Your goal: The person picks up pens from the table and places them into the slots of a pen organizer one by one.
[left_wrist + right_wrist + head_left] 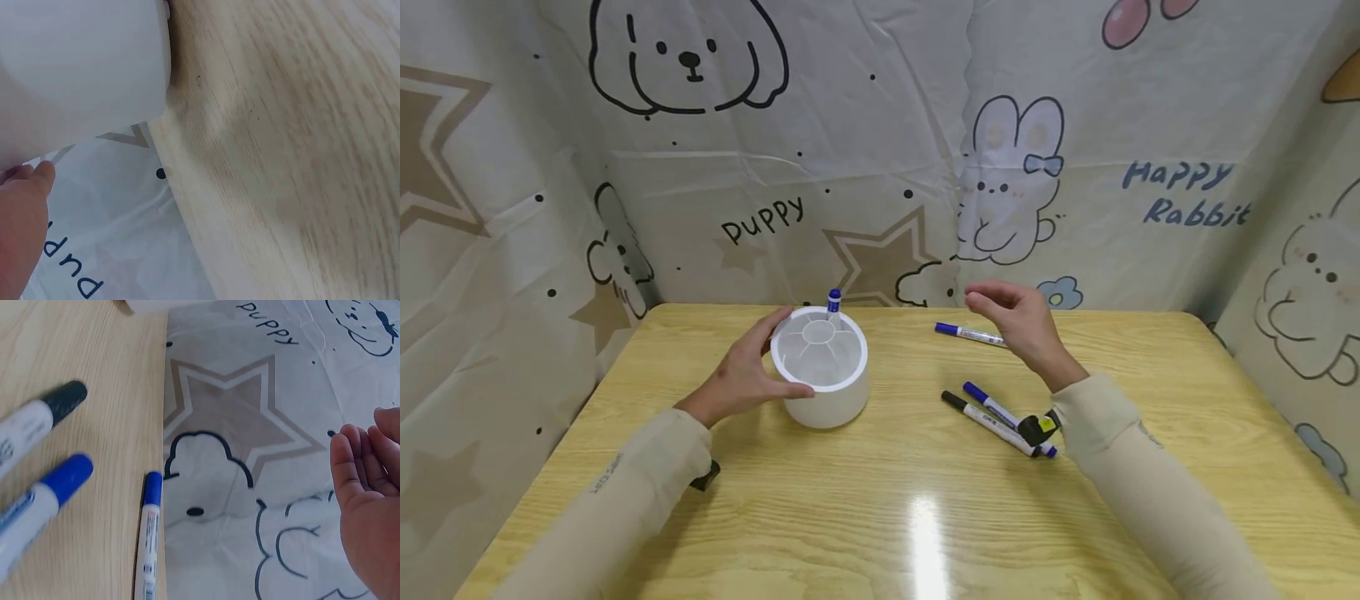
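Note:
My left hand (739, 377) grips a white round pen holder (827, 410), thumb along the front rim and fingers round its far left side. Several compartments divide the holder, and one blue-capped marker (834, 303) stands upright at its back. In the left wrist view, the white wall of the holder (87, 69) fills the upper left. Raised above the table on the right, my right hand (1021, 327) holds nothing, its fingers loosely bent. Below it lies a blue-capped marker (977, 336), partly hidden by that hand.
Nearer me on the wooden table (820, 508), a black-capped marker (992, 427) and another blue-capped marker (992, 405) lie close together, partly hidden by the right wrist camera (1039, 427). A printed cloth (865, 167) hangs behind the table's back edge.

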Tool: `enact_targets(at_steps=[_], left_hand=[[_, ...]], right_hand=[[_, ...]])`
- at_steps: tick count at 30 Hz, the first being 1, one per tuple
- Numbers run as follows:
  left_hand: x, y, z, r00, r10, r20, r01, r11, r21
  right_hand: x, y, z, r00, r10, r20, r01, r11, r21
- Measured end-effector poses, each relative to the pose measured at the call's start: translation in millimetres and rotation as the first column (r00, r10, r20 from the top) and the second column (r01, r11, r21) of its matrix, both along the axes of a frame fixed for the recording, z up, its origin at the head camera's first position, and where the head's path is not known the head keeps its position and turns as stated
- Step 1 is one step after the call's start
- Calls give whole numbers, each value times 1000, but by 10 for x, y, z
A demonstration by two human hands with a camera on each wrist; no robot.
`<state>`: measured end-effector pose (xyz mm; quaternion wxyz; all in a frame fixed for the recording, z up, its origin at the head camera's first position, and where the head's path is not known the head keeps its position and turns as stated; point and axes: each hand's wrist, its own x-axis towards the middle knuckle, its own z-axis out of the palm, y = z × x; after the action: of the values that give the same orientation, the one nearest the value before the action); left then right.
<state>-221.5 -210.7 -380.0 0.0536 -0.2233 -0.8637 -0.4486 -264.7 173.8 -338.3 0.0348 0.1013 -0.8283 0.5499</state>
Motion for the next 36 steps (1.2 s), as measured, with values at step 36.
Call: enact_targets(at_steps=[36], left_hand=[[175, 139, -59, 979, 200, -27, -201, 979, -19]], right_hand=[[268, 707, -266, 992, -115, 45, 109, 987, 117]])
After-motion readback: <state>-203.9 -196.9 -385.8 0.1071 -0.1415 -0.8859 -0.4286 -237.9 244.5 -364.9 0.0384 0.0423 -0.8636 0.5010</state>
